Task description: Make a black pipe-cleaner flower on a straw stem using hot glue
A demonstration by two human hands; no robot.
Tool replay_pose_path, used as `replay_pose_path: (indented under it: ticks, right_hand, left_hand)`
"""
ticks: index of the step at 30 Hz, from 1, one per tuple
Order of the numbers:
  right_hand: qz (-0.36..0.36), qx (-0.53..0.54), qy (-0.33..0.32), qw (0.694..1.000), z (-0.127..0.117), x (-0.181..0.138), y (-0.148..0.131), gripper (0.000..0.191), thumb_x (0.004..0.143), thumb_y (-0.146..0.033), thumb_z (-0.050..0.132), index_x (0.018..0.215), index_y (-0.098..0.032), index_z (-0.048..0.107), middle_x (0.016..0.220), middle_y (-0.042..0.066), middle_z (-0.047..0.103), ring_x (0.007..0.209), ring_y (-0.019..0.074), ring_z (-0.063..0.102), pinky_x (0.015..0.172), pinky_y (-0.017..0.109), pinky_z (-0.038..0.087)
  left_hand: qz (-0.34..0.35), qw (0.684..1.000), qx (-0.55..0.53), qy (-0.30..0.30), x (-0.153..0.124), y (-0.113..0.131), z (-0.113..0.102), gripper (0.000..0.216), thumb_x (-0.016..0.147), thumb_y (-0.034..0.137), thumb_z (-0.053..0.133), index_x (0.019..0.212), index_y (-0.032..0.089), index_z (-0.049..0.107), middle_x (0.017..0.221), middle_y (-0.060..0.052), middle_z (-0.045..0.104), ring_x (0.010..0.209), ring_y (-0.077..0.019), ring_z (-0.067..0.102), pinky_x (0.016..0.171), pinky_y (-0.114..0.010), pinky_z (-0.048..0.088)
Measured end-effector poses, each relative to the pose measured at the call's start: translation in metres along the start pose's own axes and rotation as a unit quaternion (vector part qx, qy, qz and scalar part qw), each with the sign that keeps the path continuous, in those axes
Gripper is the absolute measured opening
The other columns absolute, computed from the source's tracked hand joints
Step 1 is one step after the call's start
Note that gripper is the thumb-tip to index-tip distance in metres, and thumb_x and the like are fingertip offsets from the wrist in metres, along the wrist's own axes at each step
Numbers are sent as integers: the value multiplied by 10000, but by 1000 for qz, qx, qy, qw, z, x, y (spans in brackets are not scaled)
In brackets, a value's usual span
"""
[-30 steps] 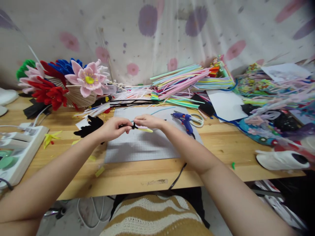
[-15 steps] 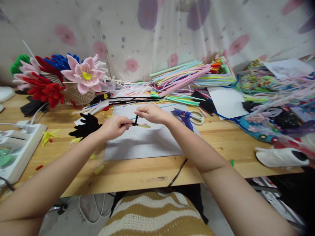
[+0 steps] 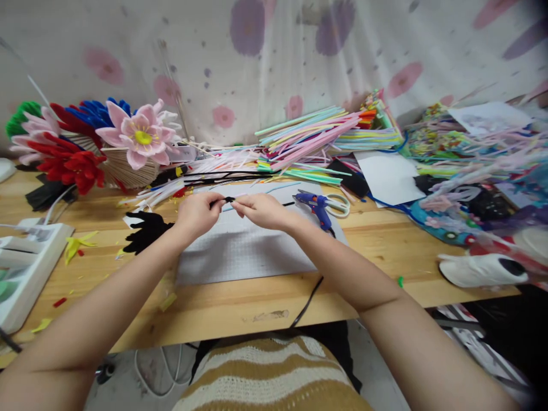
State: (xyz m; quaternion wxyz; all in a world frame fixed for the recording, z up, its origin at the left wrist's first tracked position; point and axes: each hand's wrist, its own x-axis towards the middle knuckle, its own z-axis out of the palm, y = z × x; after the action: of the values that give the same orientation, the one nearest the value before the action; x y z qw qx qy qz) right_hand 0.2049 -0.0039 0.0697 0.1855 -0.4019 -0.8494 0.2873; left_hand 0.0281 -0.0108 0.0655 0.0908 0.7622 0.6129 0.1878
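My left hand (image 3: 197,212) and my right hand (image 3: 262,210) meet over a grey cutting mat (image 3: 252,245) on the wooden table (image 3: 240,302). Both pinch a thin black pipe cleaner (image 3: 226,200) between fingertips, the fingers of each hand curled closed. A black stub sticks out past the right hand toward the glue gun. Whether a second piece is tucked under the fingers I cannot make out.
A blue glue gun (image 3: 315,206) and scissors (image 3: 340,204) lie right of the mat. A black pipe-cleaner shape (image 3: 145,228) lies at its left. Pipe-cleaner flowers (image 3: 135,134), a heap of coloured pipe cleaners (image 3: 317,137), a white power strip (image 3: 21,268) and a white object (image 3: 482,269) surround them.
Both hands rose slightly and moved away from me along the mat. The pale yellow-pink piece seen under the right hand earlier is out of sight now.
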Motion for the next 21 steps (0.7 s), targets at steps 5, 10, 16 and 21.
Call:
replay_pose_path:
  ticks: [5, 10, 16, 21]
  right_hand:
    - [-11, -53, 2, 999, -35, 7, 9, 284, 838, -339, 400, 701, -147, 559, 668, 9, 536, 639, 107, 423, 612, 229, 249]
    - [-16, 40, 28, 999, -29, 20, 45, 334, 820, -402, 396, 651, -141, 517, 638, -4, 492, 624, 99, 411, 610, 225, 273]
    - [33, 161, -40, 986, 21, 1, 42, 320, 847, -338, 301, 630, -154, 448, 604, -21, 430, 579, 88, 394, 578, 216, 300]
    - [-10, 93, -1, 996, 10, -12, 22, 329, 851, -366, 335, 649, -156, 488, 623, -15, 469, 626, 96, 418, 634, 225, 295]
  left_hand:
    - [57, 995, 73, -39, -1, 18, 1, 266, 763, 307, 464, 843, 212, 699, 761, -56, 687, 693, -204, 590, 574, -285, 368]
    - [151, 982, -88, -71, 2, 16, -4, 249, 767, 300, 469, 810, 185, 685, 683, -22, 659, 649, -146, 566, 625, -252, 399]
    - [58, 984, -169, -25, 3, 10, 2, 267, 756, 325, 473, 725, 159, 680, 647, -20, 650, 609, -139, 549, 593, -245, 398]
    - [15, 999, -16, -24, -3, 9, 5, 246, 748, 312, 484, 823, 219, 699, 742, -34, 686, 701, -190, 587, 594, -275, 381]
